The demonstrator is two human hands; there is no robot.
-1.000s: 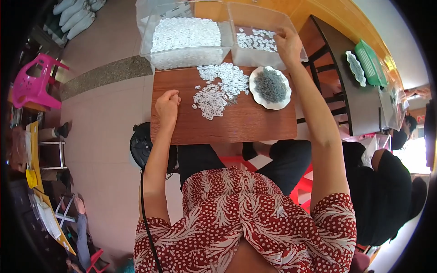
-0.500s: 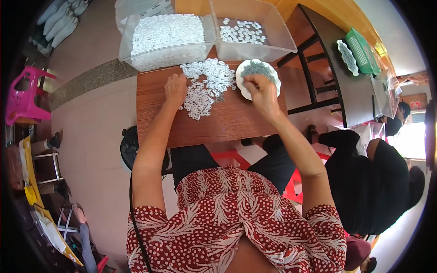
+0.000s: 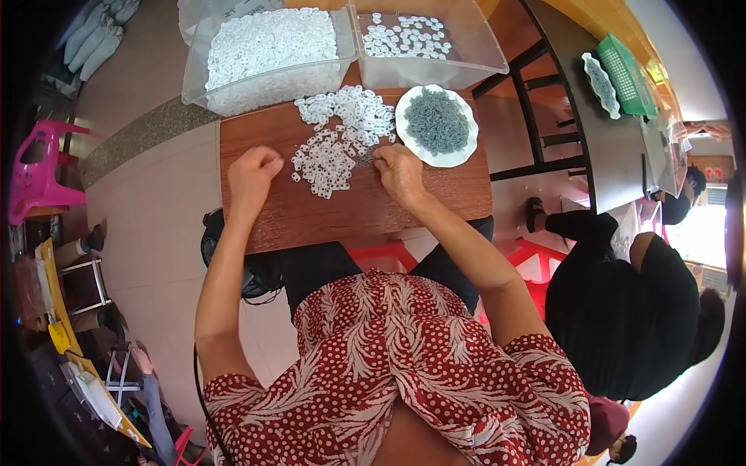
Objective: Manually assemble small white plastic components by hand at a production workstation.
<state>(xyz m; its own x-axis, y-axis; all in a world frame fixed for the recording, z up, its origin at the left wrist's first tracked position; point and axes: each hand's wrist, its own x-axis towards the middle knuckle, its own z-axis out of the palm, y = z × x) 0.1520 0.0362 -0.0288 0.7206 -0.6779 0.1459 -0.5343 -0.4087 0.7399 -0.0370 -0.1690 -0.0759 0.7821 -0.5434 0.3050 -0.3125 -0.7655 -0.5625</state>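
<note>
The white pieces (image 3: 322,161) lay heaped on the table (image 3: 334,224), single ones pointing every way, the heap's long axis running one to seven o'clock, with the curled right hand (image 3: 400,172), over the dish (image 3: 451,159) half a second earlier, now at four o'clock and the curled left hand (image 3: 250,180) at eight, any grip too blurred to tell.

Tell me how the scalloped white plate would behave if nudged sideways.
The white plate would probably slide rather than roll, since it sits flat on the table. It looks stiff, as its scalloped rim keeps an even shape. The small grey pieces might spill if it tilted, being loose and heaped close to the rim.
</note>
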